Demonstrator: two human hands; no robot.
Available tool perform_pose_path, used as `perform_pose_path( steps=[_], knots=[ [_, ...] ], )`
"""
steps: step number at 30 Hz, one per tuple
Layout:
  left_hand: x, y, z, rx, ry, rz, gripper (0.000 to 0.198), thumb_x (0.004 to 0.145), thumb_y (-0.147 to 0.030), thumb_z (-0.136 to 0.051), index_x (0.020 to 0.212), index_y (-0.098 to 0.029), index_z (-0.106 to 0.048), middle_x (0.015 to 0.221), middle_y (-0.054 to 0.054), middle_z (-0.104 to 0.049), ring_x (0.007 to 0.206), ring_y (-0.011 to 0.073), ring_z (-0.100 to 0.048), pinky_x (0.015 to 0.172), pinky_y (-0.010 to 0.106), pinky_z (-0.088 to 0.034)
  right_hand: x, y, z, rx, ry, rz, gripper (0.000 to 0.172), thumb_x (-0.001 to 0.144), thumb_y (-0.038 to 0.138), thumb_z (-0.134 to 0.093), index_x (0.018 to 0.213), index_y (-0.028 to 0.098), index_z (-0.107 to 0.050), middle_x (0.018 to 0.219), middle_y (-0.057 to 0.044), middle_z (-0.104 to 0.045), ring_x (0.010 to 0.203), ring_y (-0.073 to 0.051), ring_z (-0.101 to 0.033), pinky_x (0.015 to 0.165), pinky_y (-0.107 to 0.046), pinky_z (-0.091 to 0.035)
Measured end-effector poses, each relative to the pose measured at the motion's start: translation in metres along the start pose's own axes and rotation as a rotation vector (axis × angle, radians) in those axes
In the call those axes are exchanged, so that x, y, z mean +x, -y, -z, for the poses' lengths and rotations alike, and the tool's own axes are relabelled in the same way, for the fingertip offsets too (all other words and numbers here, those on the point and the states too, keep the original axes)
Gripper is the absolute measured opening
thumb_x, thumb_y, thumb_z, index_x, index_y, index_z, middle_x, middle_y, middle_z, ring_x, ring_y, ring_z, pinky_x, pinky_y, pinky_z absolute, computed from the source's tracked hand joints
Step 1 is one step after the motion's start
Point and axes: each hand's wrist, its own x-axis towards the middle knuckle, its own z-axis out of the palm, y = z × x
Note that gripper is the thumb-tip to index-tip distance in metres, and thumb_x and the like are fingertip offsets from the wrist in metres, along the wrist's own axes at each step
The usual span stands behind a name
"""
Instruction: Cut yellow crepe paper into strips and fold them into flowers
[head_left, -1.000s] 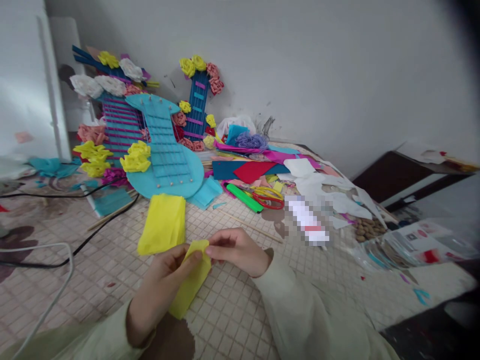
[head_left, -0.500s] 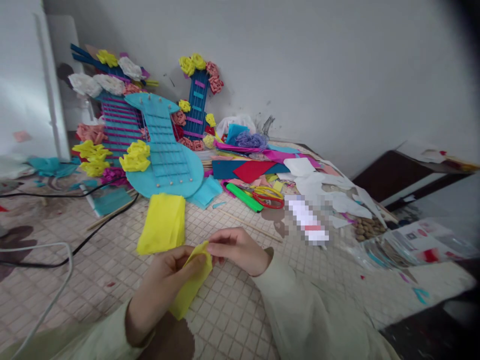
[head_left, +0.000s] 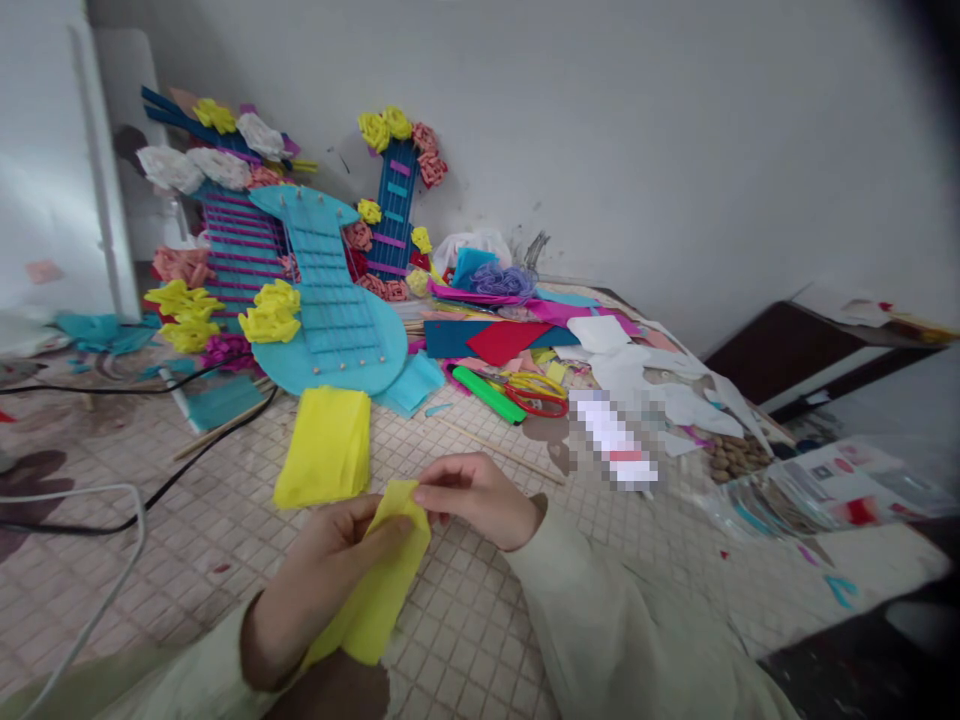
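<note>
A piece of yellow crepe paper hangs from both my hands above the tiled tabletop. My left hand is closed, pinching the paper between thumb and fingers. At its upper right corner, the thumb and fingertips of my right hand pinch the edge. The lower part of the sheet spreads out below my left thumb. Just beyond my left hand lies a stack of yellow crepe paper. Past that stack, a light-blue guitar-shaped cutout with strings leans against similar pieces trimmed with paper flowers.
A thin wooden stick, red-handled scissors and a green marker-like object lie beyond my right hand. Paper scraps cover the back right. A black cable and a white cable cross the left side.
The yellow paper has opened out wider and lower below my left hand, and its top edge shows more. Both hands stay in nearly the same place.
</note>
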Motion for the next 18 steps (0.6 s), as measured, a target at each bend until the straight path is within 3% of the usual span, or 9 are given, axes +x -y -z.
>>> perform_pose_path(
  steps=[3, 8, 15, 18],
  knots=[
    [-0.004, -0.005, 0.000, -0.079, 0.062, 0.066, 0.021, 0.062, -0.038, -0.064, 0.070, -0.018, -0.064, 0.052, -0.003, -0.057, 0.045, 0.0104, -0.048, 0.042, 0.021, -0.035, 0.000, 0.000, 0.001, -0.011, 0.005, 0.009, 0.029, 0.056, 0.038, -0.074, 0.065, 0.013, -0.062, 0.054, 0.003, -0.056, 0.048, -0.007, -0.047, 0.048, -0.022, -0.038],
    [-0.009, -0.010, 0.000, -0.190, 0.043, 0.090, 0.026, 0.064, -0.041, -0.060, 0.067, -0.017, -0.065, 0.057, 0.000, -0.060, 0.056, 0.0151, -0.054, 0.049, 0.023, -0.040, -0.001, -0.001, 0.002, -0.049, 0.024, 0.029, 0.026, 0.060, 0.036, -0.072, 0.067, 0.013, -0.063, 0.056, 0.002, -0.056, 0.049, -0.006, -0.048, 0.049, -0.021, -0.038],
    [0.000, 0.000, 0.002, -0.055, 0.050, -0.011, 0.019, 0.061, -0.032, -0.066, 0.070, -0.016, -0.063, 0.053, -0.005, -0.053, 0.046, 0.0083, -0.044, 0.043, 0.019, -0.032, -0.002, -0.006, -0.001, -0.039, 0.002, 0.047, 0.021, 0.061, 0.032, -0.070, 0.067, 0.014, -0.063, 0.059, 0.001, -0.060, 0.052, -0.009, -0.054, 0.052, -0.023, -0.042],
    [0.001, 0.002, 0.001, 0.042, 0.013, -0.024, 0.023, 0.064, -0.040, -0.064, 0.069, -0.017, -0.061, 0.049, -0.006, -0.049, 0.042, 0.0082, -0.042, 0.040, 0.019, -0.031, -0.002, -0.005, -0.002, -0.023, 0.009, 0.045, 0.021, 0.059, 0.031, -0.072, 0.066, 0.014, -0.063, 0.057, 0.001, -0.059, 0.051, -0.009, -0.053, 0.051, -0.023, -0.042]
  ],
)
